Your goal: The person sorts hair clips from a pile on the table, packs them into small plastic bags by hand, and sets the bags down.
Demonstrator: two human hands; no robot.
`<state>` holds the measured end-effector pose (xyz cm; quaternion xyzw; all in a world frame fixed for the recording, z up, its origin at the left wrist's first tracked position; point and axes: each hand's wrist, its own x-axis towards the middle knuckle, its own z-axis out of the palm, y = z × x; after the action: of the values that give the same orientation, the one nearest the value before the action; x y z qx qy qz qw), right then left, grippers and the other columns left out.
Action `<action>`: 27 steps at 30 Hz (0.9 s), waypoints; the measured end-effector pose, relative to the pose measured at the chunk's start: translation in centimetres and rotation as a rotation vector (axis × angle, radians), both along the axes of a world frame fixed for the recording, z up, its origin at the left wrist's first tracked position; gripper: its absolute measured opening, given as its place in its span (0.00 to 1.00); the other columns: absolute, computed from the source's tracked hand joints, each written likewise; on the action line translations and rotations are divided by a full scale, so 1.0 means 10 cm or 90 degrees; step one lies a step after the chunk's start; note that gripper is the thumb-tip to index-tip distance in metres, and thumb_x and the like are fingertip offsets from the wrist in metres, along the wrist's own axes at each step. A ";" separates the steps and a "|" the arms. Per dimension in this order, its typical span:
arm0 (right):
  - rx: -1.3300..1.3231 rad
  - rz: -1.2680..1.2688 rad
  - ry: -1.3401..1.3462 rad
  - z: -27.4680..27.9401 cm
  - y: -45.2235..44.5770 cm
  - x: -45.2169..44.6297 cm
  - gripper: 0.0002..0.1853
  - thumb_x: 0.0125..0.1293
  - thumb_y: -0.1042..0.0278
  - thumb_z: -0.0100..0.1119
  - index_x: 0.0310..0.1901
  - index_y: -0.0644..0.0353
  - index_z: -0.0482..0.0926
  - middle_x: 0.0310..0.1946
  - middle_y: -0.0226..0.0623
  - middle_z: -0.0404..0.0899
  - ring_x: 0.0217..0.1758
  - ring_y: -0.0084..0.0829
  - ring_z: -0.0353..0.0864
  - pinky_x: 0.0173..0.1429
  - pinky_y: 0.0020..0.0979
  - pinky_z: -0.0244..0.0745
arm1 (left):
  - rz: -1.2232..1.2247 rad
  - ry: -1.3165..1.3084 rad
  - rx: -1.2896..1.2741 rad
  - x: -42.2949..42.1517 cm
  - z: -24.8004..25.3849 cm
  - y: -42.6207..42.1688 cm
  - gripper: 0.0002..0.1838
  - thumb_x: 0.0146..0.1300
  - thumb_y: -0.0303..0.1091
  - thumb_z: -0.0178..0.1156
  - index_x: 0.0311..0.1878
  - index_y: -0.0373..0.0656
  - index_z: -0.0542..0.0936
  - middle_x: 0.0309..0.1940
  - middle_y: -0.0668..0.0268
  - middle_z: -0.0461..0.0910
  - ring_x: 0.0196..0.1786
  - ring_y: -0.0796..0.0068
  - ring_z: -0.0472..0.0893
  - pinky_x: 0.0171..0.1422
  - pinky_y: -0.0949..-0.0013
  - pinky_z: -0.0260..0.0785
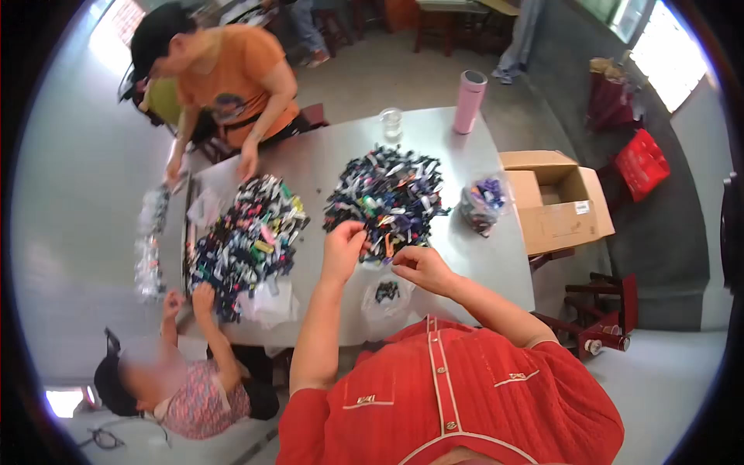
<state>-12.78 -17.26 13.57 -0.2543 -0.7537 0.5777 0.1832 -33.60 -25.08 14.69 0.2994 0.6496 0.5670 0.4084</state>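
Observation:
A wide pile of small dark and coloured pieces [395, 186] lies on the metal table in front of me. Over its lower left edge is my left hand [344, 246], its fingers bent and pinched together; what they hold, if anything, is too small to name. My right hand [424, 268] is at the pile's lower right edge, thumb and fingertips close together, with something tiny and dark at the tips that I cannot make out. Just below and between both hands lies a clear plastic bag [382, 308] with a few small dark pieces [387, 291] in it.
A second pile [252, 236] is at the left, with two co-workers' hands near it. A filled clear bag [484, 203], a pink bottle [469, 102] and a glass jar [391, 122] stand on the table. An open cardboard box [554, 205] is beyond the right edge.

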 end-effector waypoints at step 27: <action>0.473 -0.086 0.862 4.03 0.36 1.07 0.32 0.75 0.39 0.41 0.61 0.62 0.70 0.55 0.55 0.72 0.49 0.42 0.76 0.54 0.38 0.73 | -0.643 0.976 0.497 0.26 4.47 -0.57 0.09 0.68 0.42 0.60 0.38 0.50 0.73 0.31 0.59 0.78 0.28 0.69 0.76 0.31 0.66 0.67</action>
<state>-2.03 -13.70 53.83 0.1866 -0.6048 0.3044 0.7119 -31.04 -30.82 59.35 0.9390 0.3024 0.1539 -0.0551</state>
